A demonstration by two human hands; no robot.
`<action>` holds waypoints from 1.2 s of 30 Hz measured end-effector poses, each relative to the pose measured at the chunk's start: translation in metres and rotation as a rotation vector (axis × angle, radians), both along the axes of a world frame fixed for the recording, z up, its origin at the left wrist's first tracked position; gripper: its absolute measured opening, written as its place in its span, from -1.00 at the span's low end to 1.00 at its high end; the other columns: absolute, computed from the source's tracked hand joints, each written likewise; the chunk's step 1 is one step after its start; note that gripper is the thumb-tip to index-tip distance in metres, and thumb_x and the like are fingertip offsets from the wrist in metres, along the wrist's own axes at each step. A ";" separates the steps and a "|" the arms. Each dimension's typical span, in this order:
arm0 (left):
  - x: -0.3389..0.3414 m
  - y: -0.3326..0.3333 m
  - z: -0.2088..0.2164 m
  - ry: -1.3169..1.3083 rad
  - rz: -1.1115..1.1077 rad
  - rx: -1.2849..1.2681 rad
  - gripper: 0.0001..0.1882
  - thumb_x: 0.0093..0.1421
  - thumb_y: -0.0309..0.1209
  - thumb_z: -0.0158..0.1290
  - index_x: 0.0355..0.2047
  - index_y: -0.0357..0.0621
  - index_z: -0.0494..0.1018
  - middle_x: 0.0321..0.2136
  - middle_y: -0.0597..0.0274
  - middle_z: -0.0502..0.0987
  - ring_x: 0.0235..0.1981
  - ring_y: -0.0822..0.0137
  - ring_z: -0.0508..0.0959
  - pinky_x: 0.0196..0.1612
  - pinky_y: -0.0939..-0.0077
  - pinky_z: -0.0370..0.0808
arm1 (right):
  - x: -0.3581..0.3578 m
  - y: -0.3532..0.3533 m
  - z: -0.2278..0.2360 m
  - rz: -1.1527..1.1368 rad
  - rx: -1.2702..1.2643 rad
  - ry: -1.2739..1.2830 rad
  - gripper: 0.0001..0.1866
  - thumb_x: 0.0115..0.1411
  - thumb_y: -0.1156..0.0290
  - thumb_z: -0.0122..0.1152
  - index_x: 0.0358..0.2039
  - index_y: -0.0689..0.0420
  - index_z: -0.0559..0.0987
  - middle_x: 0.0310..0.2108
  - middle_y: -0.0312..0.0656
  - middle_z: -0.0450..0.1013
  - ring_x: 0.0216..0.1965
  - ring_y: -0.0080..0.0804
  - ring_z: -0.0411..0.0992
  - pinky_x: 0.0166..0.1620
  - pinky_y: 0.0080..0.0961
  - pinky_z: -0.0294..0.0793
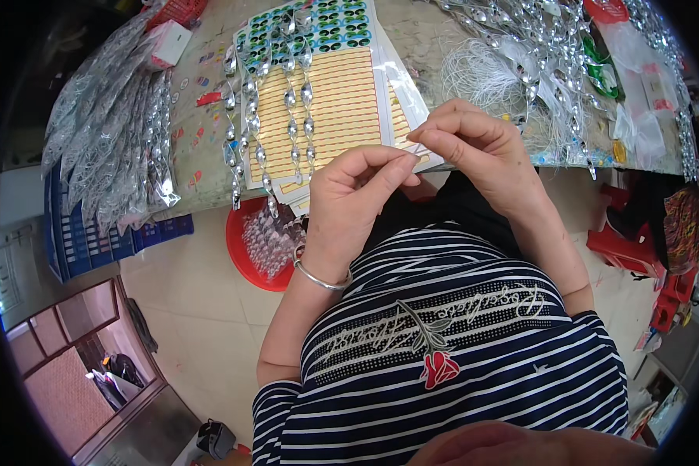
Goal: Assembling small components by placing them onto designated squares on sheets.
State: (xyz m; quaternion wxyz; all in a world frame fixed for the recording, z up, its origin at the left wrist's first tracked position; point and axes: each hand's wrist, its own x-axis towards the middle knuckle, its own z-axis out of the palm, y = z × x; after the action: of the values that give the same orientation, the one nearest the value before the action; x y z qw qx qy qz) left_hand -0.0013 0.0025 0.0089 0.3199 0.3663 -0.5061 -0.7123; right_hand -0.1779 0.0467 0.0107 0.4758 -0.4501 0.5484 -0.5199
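Note:
My left hand [351,196], with a silver bangle at the wrist, pinches thumb against forefinger in front of my body. Close beside it, my right hand [485,151] pinches too. Between the fingertips shows a short piece of thin white string [419,150], mostly covered by the fingers. Just beyond my hands, at the table edge, lies a gold sheet with thin red lines [342,97]. A sheet of green oval stickers [330,29] is at its far end. Strands of silver, bead-like twists [291,99] lie across both sheets, some hanging over the edge.
Plastic-wrapped silver strands [113,128] are heaped at the left, above a blue crate [93,252]. A tangle of white string [481,70] and loose silver strands [555,58] lie at the right. Below the table edge stands a red basin [237,252] holding clear, shiny pieces. A red stool [625,248] is at right.

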 end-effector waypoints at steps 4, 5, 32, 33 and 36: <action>0.001 0.000 -0.003 -0.013 0.024 -0.004 -0.88 0.19 -0.49 0.08 -0.29 -0.27 0.54 -0.52 0.26 0.57 -0.66 0.72 0.25 -0.62 0.84 0.10 | -0.003 0.000 0.000 -0.014 0.028 -0.025 -0.89 0.18 0.52 0.17 -0.33 0.24 0.62 -0.32 -0.29 0.45 -0.24 -0.58 0.40 -0.13 -0.65 0.37; 0.001 0.000 -0.003 -0.019 0.031 -0.002 -0.88 0.19 -0.49 0.08 -0.29 -0.27 0.54 -0.53 0.26 0.57 -0.67 0.72 0.25 -0.62 0.84 0.09 | -0.003 0.001 -0.001 -0.013 0.038 -0.034 -0.89 0.18 0.51 0.17 -0.33 0.24 0.62 -0.32 -0.30 0.45 -0.25 -0.59 0.40 -0.13 -0.65 0.37; 0.005 -0.002 -0.002 -0.071 -0.083 0.035 -0.87 0.18 -0.47 0.10 -0.29 -0.27 0.54 -0.47 0.24 0.58 -0.56 0.63 0.44 -0.51 0.80 0.33 | -0.003 -0.001 -0.001 0.035 0.003 0.055 -0.93 0.13 0.53 0.21 -0.36 0.23 0.60 -0.37 -0.32 0.43 -0.30 -0.60 0.38 -0.18 -0.66 0.35; 0.005 -0.001 -0.003 -0.071 -0.081 0.034 -0.87 0.18 -0.47 0.10 -0.29 -0.27 0.54 -0.47 0.24 0.58 -0.56 0.63 0.44 -0.51 0.80 0.33 | -0.003 -0.001 -0.002 0.004 0.038 0.004 -0.93 0.15 0.54 0.19 -0.35 0.25 0.58 -0.35 -0.32 0.43 -0.28 -0.61 0.38 -0.17 -0.65 0.34; 0.006 -0.001 -0.008 0.024 -0.031 0.030 -0.86 0.18 -0.51 0.09 -0.27 -0.30 0.54 -0.40 0.20 0.59 -0.48 0.56 0.51 -0.36 0.72 0.46 | -0.004 -0.001 0.002 -0.029 0.005 0.003 -0.95 0.17 0.55 0.15 -0.36 0.25 0.54 -0.34 -0.30 0.41 -0.26 -0.57 0.38 -0.16 -0.64 0.33</action>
State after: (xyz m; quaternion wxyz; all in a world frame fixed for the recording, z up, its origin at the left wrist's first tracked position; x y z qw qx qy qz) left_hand 0.0048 0.0017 0.0006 0.3094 0.3546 -0.4972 -0.7289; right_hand -0.1816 0.0453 0.0127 0.4685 -0.4419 0.5568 -0.5245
